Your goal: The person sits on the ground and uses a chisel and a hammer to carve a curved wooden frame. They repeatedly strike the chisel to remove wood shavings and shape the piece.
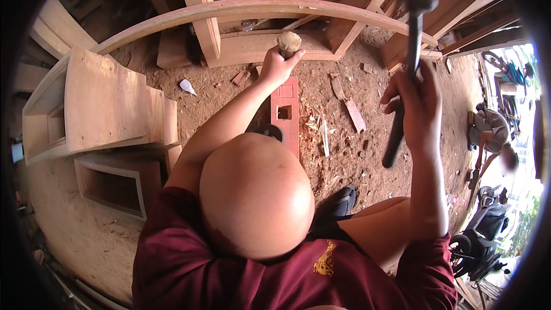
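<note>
My left hand (278,69) is wrapped round the upright handle of a chisel (288,43); its pale, battered top sticks up above the fist, and its blade is hidden below. Under that hand runs a reddish wooden beam (291,125) with a square hole cut through it and a marked outline beyond the hole. Raised at the right, my right hand (422,95) grips the dark shaft of a hammer (414,40), its head up and well apart from the chisel. My bent knee (258,195) covers the beam's near end.
Wood chips (315,129) and scraps litter the dirt floor. A curved wooden frame (275,6) stands across the far side. Wooden cabinet pieces (106,100) are at the left, near a small white bottle (187,86). Another person (491,129) bends over at the right, near a parked motorcycle (482,232).
</note>
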Available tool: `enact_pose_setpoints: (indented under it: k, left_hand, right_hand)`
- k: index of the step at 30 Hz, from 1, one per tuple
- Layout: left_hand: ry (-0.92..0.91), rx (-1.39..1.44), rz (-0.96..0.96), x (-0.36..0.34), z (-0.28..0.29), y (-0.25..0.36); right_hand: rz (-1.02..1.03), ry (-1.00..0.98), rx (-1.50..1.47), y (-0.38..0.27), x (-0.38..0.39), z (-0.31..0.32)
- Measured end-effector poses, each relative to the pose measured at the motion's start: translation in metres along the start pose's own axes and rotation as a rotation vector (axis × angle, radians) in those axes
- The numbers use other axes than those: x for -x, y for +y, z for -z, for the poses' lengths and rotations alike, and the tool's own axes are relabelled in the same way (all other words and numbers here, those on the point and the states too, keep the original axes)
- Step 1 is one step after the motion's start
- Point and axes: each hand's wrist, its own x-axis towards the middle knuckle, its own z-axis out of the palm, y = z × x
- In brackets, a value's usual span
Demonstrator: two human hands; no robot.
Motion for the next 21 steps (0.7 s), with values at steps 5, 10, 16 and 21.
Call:
enact_pose_setpoints:
  k: [5,10,16,21]
  left_hand:
    - [0.01,-0.032,0.006,0.01,-0.006,0.008]
    - [-0.029,0.039,-0.157,0.009,-0.019,-0.007]
    - [-0.012,0.075,0.131,-0.01,-0.002,-0.002]
    - [0.168,0.246,0.133,-0.022,-0.007,-0.004]
  right_hand:
    - [0.022,-0.047,-0.079,0.001,-0.018,-0.038]
    - [0.001,-0.39,0.889,0.099,-0.015,-0.065]
    - [-0.556,-0.442,0.311,0.067,-0.004,-0.005]
    - [-0.634,-0.264,0.129,0.059,0.024,0.055]
